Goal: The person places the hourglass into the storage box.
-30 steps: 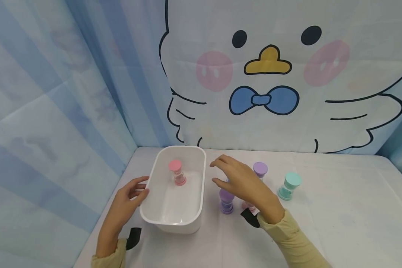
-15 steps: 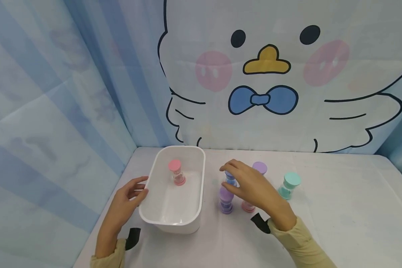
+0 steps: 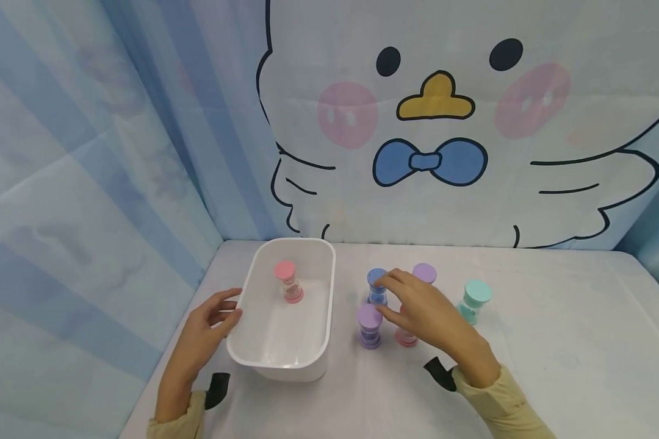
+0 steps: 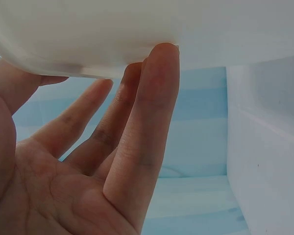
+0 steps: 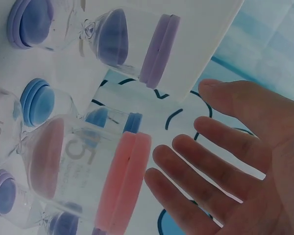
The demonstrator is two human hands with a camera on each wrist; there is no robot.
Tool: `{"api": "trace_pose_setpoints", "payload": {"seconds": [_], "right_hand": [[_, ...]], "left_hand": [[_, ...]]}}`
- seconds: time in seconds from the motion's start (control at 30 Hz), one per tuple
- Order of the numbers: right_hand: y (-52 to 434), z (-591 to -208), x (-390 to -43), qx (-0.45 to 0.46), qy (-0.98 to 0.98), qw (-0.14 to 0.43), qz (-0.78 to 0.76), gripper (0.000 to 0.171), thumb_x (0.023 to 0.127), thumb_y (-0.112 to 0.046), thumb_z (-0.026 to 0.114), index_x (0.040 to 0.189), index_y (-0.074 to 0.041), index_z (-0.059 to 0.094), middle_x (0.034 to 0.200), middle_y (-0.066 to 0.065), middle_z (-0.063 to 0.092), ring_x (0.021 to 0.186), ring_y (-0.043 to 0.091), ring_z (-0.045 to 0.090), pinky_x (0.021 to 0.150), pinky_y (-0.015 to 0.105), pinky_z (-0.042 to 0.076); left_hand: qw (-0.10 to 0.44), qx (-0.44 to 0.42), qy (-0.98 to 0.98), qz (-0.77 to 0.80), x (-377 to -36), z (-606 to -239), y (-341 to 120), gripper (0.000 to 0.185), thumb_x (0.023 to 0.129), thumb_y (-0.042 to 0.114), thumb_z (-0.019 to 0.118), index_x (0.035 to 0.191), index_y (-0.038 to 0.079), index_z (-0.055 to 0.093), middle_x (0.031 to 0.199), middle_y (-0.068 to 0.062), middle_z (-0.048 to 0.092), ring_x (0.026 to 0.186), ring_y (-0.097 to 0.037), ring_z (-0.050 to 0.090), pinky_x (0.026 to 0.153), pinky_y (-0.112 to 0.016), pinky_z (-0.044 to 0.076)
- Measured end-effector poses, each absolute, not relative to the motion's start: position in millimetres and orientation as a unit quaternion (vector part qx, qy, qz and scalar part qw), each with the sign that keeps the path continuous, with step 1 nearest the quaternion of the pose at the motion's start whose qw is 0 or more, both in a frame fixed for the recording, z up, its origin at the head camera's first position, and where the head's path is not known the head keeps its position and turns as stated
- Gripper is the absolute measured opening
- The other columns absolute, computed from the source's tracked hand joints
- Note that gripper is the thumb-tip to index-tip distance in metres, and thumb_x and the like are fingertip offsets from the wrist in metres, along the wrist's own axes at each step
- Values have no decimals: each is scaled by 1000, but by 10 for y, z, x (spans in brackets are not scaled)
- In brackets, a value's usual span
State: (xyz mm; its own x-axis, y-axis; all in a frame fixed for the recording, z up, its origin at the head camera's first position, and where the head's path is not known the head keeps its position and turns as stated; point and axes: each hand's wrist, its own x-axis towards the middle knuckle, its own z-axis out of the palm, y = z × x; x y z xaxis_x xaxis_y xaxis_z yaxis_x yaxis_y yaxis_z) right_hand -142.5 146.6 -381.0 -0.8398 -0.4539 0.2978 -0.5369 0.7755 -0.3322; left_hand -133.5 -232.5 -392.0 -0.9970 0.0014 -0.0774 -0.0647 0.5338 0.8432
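Observation:
My left hand [image 3: 203, 332] rests its straight fingertips [image 4: 159, 68] against the outer wall of a white plastic tub [image 3: 252, 350], with the thumb at the rim. Inside the tub stands a pink hourglass [image 3: 290, 283]. Beside the tub, my right hand [image 3: 423, 308] hovers with spread, relaxed fingers over a group of hourglasses and holds nothing. Its fingertips overlap a blue hourglass [image 3: 377, 286] in the head view. A purple hourglass [image 3: 370, 326] stands in front of that one. Another pink hourglass [image 5: 122, 186] is partly hidden under the hand in the head view, and shows large in the right wrist view.
Behind the right hand stands a second purple hourglass [image 3: 424, 272], mostly covered. A teal hourglass [image 3: 476, 296] stands to its right. The white-covered table [image 3: 571, 341] runs back to a printed curtain [image 3: 434, 213], and another curtain [image 3: 88, 244] borders the left side.
My right hand has moved right and slightly down, away from the tub, uncovering the blue hourglass. The left hand keeps its place at the tub.

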Motion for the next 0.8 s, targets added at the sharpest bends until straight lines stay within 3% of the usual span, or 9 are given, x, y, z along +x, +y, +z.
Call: {"api": "trace_pose_setpoints", "payload": {"seconds": [0.23, 0.8], "right_hand": [[1546, -3863, -1381, 251, -943, 87, 199, 40, 86, -25, 78, 120, -8, 65, 115, 3, 64, 102, 20, 64, 87, 41, 57], [1672, -3941, -1329, 239, -947, 67, 202, 38, 86, -27, 78, 118, -10, 66, 119, 6, 64, 100, 23, 65, 82, 40, 58]], "left_hand": [[33, -18, 876, 482, -1333, -3913, -2319, 49, 99, 30, 62, 144, 13, 50, 134, -19, 59, 120, -36, 59, 92, -43, 56], [32, -17, 875, 482, -1331, -3922, -2337, 50, 98, 31, 63, 143, 13, 51, 134, -18, 59, 119, -35, 60, 92, -43, 56]]}}
